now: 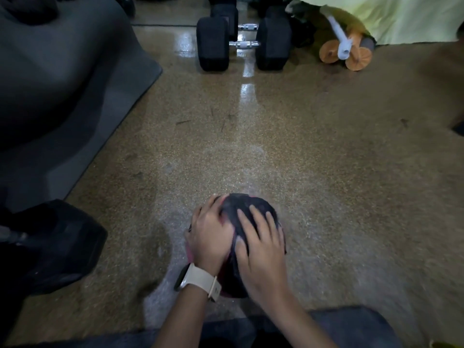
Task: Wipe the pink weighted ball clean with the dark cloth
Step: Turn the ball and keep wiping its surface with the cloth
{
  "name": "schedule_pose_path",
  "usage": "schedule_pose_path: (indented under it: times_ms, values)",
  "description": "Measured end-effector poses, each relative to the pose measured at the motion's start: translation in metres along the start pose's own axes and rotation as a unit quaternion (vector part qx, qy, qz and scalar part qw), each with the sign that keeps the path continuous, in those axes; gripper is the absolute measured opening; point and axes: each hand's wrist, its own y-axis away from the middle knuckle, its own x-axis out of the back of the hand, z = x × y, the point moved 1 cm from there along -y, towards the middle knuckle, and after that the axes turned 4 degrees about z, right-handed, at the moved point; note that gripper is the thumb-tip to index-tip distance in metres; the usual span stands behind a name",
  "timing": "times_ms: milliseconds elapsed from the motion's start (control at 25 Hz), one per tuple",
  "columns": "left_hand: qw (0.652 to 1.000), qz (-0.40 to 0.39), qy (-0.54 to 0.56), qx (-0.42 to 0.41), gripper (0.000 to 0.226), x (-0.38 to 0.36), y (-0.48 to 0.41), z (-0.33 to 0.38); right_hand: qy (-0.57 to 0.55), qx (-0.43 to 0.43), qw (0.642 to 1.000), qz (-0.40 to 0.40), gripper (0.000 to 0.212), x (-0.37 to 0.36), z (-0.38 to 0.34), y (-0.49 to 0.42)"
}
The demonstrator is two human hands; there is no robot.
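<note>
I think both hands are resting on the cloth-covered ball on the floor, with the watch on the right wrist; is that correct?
Not quite: the head view shows the watch on the left wrist, not the right. The left hand and right hand do both rest on the cloth-covered ball on the floor.

The ball (190, 256) is almost wholly hidden under the cloth (247, 205), the left hand (211, 236) and the right hand (262, 249); only pink slivers show. The blurred black block (57, 247) at left is perhaps a dumbbell. The top edge cuts off the rear dumbbell (224, 13).
</note>
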Motion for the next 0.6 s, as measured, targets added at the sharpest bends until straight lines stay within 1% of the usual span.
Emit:
schedule_pose_path:
  times_ms: [40,80,120,160,200,240,280,320,360,400,440,480,520,600]
  values:
    - [1.000,0.003,0.010,-0.020,0.071,-0.001,-0.004,-0.005,-0.011,0.032,0.999,-0.001,0.049,0.002,0.001,0.002]
    - [0.999,0.000,0.015,-0.042,0.066,0.001,-0.002,-0.009,-0.039,0.020,0.999,-0.025,0.047,0.001,0.009,-0.013]
    - [0.998,-0.004,0.022,-0.061,0.059,0.004,0.004,-0.011,-0.090,-0.044,0.993,-0.063,0.044,0.004,0.013,-0.038]
    - [0.998,-0.006,0.032,-0.062,0.049,0.006,0.008,-0.021,-0.150,-0.122,0.973,-0.122,0.039,0.007,0.020,-0.063]
    - [0.998,-0.002,0.060,-0.034,0.038,0.011,0.011,-0.029,-0.227,-0.200,0.933,-0.193,0.037,0.010,0.029,-0.083]
    - [0.991,-0.005,0.128,0.050,0.029,0.017,0.013,-0.035,-0.314,-0.272,0.873,-0.255,0.038,0.009,0.038,-0.094]
    - [0.963,-0.010,0.224,0.151,0.026,0.022,0.012,-0.040,-0.393,-0.329,0.802,-0.307,0.042,0.007,0.043,-0.097]
    - [0.918,-0.019,0.313,0.243,0.036,0.024,0.010,-0.047,-0.442,-0.366,0.745,-0.342,0.046,0.001,0.050,-0.093]
    - [0.872,-0.035,0.383,0.304,0.045,0.025,0.011,-0.050,-0.468,-0.389,0.712,-0.352,0.050,-0.007,0.055,-0.086]
    - [0.849,-0.059,0.411,0.326,0.049,0.026,0.011,-0.049,-0.473,-0.413,0.700,-0.342,0.051,-0.014,0.061,-0.077]
    - [0.838,-0.086,0.429,0.325,0.048,0.028,0.010,-0.045,-0.480,-0.435,0.692,-0.320,0.049,-0.017,0.066,-0.071]
    - [0.845,-0.104,0.421,0.313,0.044,0.026,0.008,-0.045,-0.494,-0.443,0.691,-0.285,0.047,-0.021,0.072,-0.068]
    - [0.852,-0.103,0.413,0.306,0.039,0.024,0.003,-0.044,-0.521,-0.439,0.686,-0.254,0.047,-0.022,0.075,-0.067]
    - [0.880,-0.089,0.397,0.244,0.040,0.025,-0.014,-0.045,-0.558,-0.419,0.687,-0.205,0.049,-0.022,0.082,-0.070]
